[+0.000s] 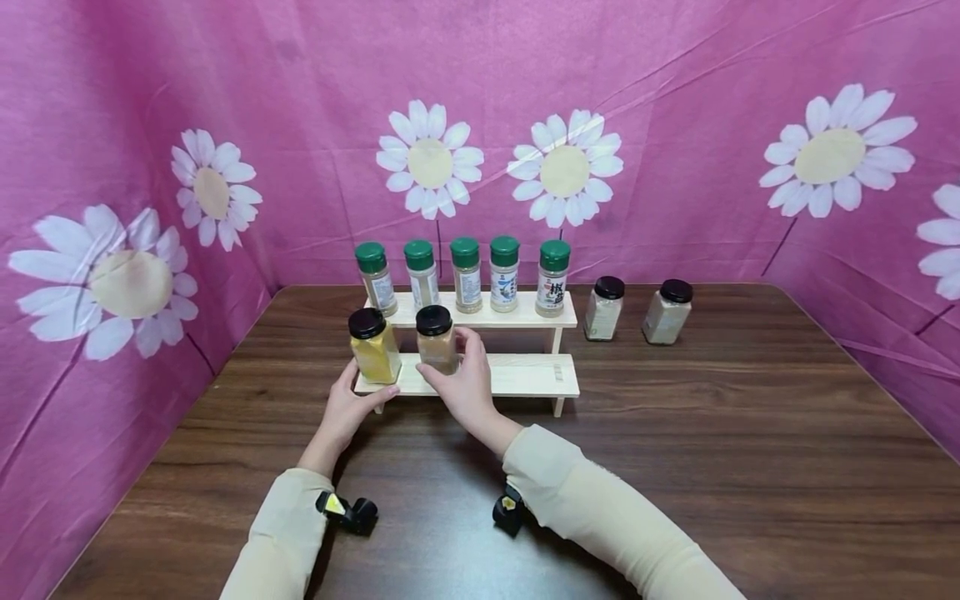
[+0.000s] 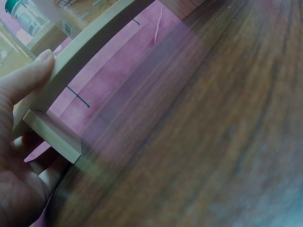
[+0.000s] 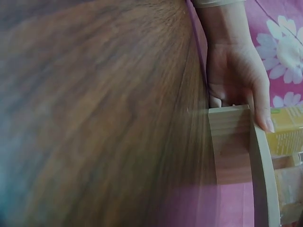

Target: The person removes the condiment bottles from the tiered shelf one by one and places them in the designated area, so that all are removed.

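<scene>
Yellow jar point(image 1: 377, 358), tan jar point(image 1: 437, 352) — black-lidded, upright, side by side — at lower left of a wooden rack point(image 1: 521, 377)

Site: staged tabletop recording booth; wider room not identifiable. Evidence: pink flower-print cloth point(image 1: 487, 67) hung beyond left hand point(image 1: 348, 408) and right hand point(image 1: 468, 383) and to either side; wood-grain table point(image 1: 750, 450) beneath them; black wrist camera point(image 1: 364, 517) just behind each.

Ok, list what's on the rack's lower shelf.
A yellow jar stands at the left of the lower shelf; beside it, the right grip holds a tan jar, partly covering its base. Whether it rests there is hidden.
</scene>
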Demonstrator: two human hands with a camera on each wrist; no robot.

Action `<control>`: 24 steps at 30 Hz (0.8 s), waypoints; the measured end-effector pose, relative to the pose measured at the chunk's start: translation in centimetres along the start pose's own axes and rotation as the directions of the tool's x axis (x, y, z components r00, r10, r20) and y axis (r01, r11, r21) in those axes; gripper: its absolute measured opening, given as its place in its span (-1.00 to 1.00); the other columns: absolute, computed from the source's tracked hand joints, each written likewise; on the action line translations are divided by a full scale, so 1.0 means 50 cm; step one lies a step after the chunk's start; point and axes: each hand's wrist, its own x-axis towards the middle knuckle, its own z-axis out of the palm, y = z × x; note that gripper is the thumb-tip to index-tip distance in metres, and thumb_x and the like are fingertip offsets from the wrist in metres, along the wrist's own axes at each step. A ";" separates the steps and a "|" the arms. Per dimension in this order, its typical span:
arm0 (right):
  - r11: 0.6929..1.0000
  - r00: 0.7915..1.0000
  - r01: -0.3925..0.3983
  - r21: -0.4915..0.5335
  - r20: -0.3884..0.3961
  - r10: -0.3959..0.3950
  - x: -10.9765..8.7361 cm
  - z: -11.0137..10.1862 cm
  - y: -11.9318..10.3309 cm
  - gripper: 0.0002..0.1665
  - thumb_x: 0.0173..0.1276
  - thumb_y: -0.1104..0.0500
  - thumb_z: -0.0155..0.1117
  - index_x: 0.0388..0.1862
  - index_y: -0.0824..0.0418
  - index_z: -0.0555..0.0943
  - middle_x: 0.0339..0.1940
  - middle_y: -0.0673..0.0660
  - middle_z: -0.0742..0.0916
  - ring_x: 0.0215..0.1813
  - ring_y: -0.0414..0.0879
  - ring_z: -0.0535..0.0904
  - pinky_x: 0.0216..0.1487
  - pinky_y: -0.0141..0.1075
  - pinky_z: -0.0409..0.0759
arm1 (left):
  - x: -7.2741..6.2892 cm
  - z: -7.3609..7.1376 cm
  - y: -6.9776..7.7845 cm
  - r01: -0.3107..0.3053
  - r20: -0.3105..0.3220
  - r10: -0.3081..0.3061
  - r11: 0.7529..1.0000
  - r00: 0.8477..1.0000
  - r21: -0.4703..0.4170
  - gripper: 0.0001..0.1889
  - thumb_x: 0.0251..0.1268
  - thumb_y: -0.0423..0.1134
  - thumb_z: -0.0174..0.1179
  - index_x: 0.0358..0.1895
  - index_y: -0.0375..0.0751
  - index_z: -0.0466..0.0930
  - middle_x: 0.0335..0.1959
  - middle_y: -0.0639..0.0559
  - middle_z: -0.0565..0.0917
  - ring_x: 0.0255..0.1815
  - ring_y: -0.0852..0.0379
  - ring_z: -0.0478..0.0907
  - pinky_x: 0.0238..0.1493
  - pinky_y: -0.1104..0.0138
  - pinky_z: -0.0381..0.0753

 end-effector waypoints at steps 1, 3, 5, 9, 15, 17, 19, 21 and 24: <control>1.000 1.000 0.002 -0.012 -0.011 -0.002 0.000 0.003 0.000 -0.28 -0.18 0.25 0.44 -0.03 0.33 0.29 -0.15 0.19 0.45 -0.07 -0.01 0.35 -0.08 -0.25 0.37 | 0.000 0.000 0.000 0.001 0.001 -0.001 1.000 1.000 0.001 -0.25 -0.13 -0.25 0.34 0.21 -0.17 0.17 0.15 -0.10 0.28 0.15 0.08 0.14 0.16 0.23 0.02; 0.999 1.000 0.000 -0.038 -0.030 -0.001 -0.001 0.008 0.002 -0.27 -0.19 0.24 0.45 -0.04 0.33 0.28 -0.16 0.18 0.45 -0.08 -0.02 0.35 -0.08 -0.24 0.36 | 0.001 0.000 -0.001 0.004 0.003 -0.004 1.000 1.000 0.005 -0.25 -0.13 -0.24 0.34 0.21 -0.17 0.17 0.15 -0.10 0.28 0.15 0.08 0.13 0.16 0.23 0.01; 0.998 0.999 0.000 -0.062 -0.044 -0.003 0.000 0.012 0.004 -0.26 -0.20 0.23 0.46 -0.05 0.32 0.28 -0.16 0.18 0.45 -0.09 -0.01 0.35 -0.07 -0.22 0.35 | 0.001 0.000 -0.001 0.007 0.002 -0.007 1.000 1.000 0.006 -0.25 -0.13 -0.24 0.34 0.21 -0.16 0.17 0.15 -0.10 0.28 0.15 0.08 0.13 0.16 0.22 0.01; 0.995 0.998 -0.014 -0.103 -0.062 0.007 0.002 0.017 0.004 -0.26 -0.19 0.18 0.45 -0.05 0.30 0.27 -0.16 0.17 0.44 -0.11 -0.01 0.34 -0.08 -0.22 0.32 | 0.003 0.001 -0.002 0.005 0.000 -0.005 1.000 1.000 0.007 -0.25 -0.13 -0.25 0.34 0.21 -0.17 0.17 0.15 -0.10 0.28 0.15 0.07 0.14 0.16 0.22 0.02; 0.988 0.996 -0.032 -0.152 -0.084 0.019 0.005 0.021 0.005 -0.27 -0.17 0.14 0.45 -0.06 0.28 0.27 -0.17 0.17 0.44 -0.09 -0.01 0.36 -0.08 -0.24 0.32 | 0.004 0.002 -0.002 -0.003 -0.004 0.003 1.000 1.000 0.001 -0.25 -0.15 -0.27 0.34 0.20 -0.18 0.18 0.14 -0.11 0.30 0.14 0.07 0.16 0.15 0.22 0.03; 0.987 0.995 -0.028 -0.156 -0.095 0.014 0.006 0.021 0.005 -0.28 -0.18 0.13 0.45 -0.07 0.28 0.29 -0.18 0.16 0.45 -0.11 -0.01 0.37 -0.10 -0.24 0.34 | 0.004 0.002 -0.002 -0.003 -0.004 0.003 1.000 1.000 0.001 -0.25 -0.15 -0.27 0.35 0.20 -0.19 0.18 0.14 -0.11 0.30 0.14 0.07 0.16 0.15 0.22 0.03; 0.988 0.995 -0.025 -0.153 -0.104 0.009 0.006 0.022 0.004 -0.30 -0.19 0.14 0.45 -0.08 0.28 0.30 -0.19 0.16 0.46 -0.13 -0.02 0.37 -0.13 -0.25 0.35 | 0.004 0.002 -0.002 -0.002 -0.004 0.002 1.000 1.000 0.002 -0.24 -0.15 -0.27 0.35 0.20 -0.19 0.18 0.14 -0.11 0.29 0.14 0.08 0.15 0.15 0.23 0.03; 0.988 0.994 -0.026 -0.152 -0.110 0.010 0.006 0.022 0.004 -0.31 -0.19 0.14 0.45 -0.09 0.28 0.32 -0.20 0.15 0.47 -0.16 -0.03 0.38 -0.16 -0.26 0.36 | 0.004 0.001 -0.002 -0.003 -0.005 0.003 1.000 1.000 0.001 -0.25 -0.15 -0.27 0.35 0.20 -0.19 0.18 0.14 -0.10 0.30 0.14 0.08 0.15 0.15 0.23 0.03; 0.988 0.994 -0.034 -0.148 -0.111 0.018 0.005 0.023 0.004 -0.32 -0.20 0.15 0.45 -0.09 0.28 0.33 -0.20 0.14 0.47 -0.17 -0.05 0.38 -0.17 -0.29 0.37 | 0.004 0.000 -0.003 -0.003 -0.005 0.003 1.000 1.000 0.000 -0.25 -0.15 -0.27 0.35 0.20 -0.19 0.18 0.13 -0.11 0.30 0.14 0.08 0.16 0.15 0.23 0.04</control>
